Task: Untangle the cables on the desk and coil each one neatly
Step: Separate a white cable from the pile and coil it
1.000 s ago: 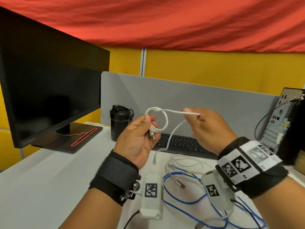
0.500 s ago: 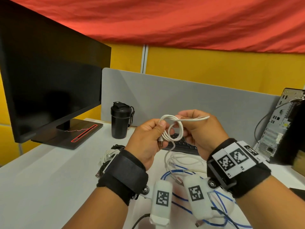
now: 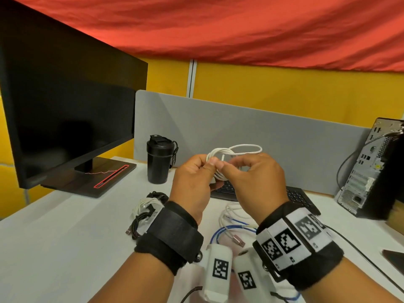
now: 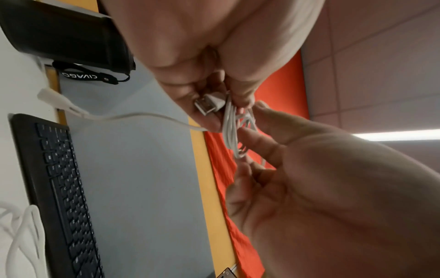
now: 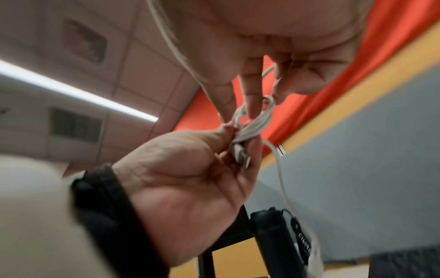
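The white cable (image 3: 220, 154), looped into a small coil, is held up above the keyboard (image 3: 295, 196). The left hand (image 3: 192, 178) pinches coil and USB plug (image 4: 209, 102) together; the right hand (image 3: 251, 178), at three o'clock, pinches the loops. More cables (image 3: 231, 224) lie on the desk (image 3: 65, 237) at six o'clock.

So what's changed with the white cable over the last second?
The right hand moved in to meet the left hand, laying more loops on the white USB cable coil. The left hand still pinches the coil beside its USB plug. The cables on the desk haven't moved.
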The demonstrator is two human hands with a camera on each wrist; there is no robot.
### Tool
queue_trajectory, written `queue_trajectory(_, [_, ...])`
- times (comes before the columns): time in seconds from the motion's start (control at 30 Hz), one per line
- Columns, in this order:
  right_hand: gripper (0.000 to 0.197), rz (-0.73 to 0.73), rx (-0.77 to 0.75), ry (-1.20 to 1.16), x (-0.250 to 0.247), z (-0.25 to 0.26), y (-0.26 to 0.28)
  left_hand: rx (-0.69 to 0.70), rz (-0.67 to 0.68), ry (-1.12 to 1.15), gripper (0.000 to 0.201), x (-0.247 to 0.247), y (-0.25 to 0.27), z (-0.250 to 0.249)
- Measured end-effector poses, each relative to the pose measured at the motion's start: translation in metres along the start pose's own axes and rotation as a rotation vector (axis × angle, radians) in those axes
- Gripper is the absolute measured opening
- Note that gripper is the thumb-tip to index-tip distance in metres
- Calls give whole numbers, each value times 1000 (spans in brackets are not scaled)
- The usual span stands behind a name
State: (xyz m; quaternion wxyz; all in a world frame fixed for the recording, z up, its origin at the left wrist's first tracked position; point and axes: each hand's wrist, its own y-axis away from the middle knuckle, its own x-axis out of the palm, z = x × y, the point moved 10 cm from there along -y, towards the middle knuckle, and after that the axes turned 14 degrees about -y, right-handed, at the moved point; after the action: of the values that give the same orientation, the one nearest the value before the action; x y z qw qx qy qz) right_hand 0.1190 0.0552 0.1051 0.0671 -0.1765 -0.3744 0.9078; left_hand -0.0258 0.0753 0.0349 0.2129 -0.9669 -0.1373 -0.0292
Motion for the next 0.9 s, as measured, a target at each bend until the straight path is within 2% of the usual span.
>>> queue_trajectory(0.07, [24,43,51,-135,10,-5,0,1,25,1,21,3,0,1])
queue_trajectory(0.2, [17,27,207,-382,13,-20,-1,-2,61,11,21,4,-1,4])
queue_trajectory(0.3, [22,65,343,-577,7,-29,3,-69,-7,59,21,-11,-7,10])
queue_trajectory(0.4, [14,219,409,-797,-13,-27,1,-157,-103,117,22,-39,-15,19])
queue_trajectory(0.47, [7,294,389,-926,-33,-20,-3,-180,-106,119,24,-46,-18,21])
queue_trajectory(0.57, [10,447,359,-993,-40,-12,5,-239,-103,174,24,-42,-16,29])
queue_trajectory(0.63, [14,647,343,-886,-29,-6,23,-282,-135,195,23,-44,-14,35])
queue_trajectory(0.7, [26,891,316,-591,-12,-8,48,-314,-168,283,22,-49,-14,38])
queue_trajectory(0.77, [18,1050,302,-314,4,-17,70,-354,-183,390,22,-48,-13,39])
queue_trajectory(0.83, [10,1114,236,-61,17,-27,78,-389,-130,465,22,-36,-11,35])
queue_trajectory(0.9, [13,1077,123,245,22,-39,64,-414,-33,513,21,-18,-7,27])
